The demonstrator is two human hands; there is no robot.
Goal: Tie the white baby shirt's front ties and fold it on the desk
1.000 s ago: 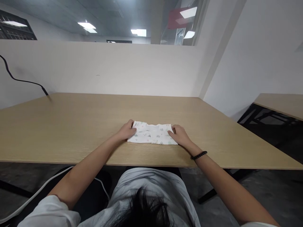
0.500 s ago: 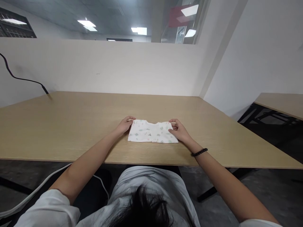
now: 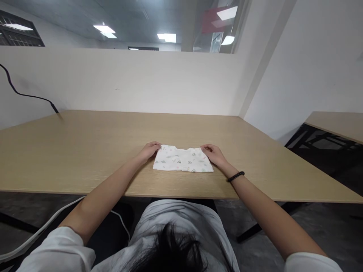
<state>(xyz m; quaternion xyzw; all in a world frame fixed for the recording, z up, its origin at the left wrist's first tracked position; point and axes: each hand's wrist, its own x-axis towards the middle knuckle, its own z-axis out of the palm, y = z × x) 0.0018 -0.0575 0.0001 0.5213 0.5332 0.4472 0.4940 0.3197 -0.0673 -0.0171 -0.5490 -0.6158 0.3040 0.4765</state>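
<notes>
I'm watching through the one head-worn camera, which looks forward and down past the person's dark hair. It sits close above the wooden surface, framing the left hand and right hand centrally, with the white partition wall beyond.
</notes>
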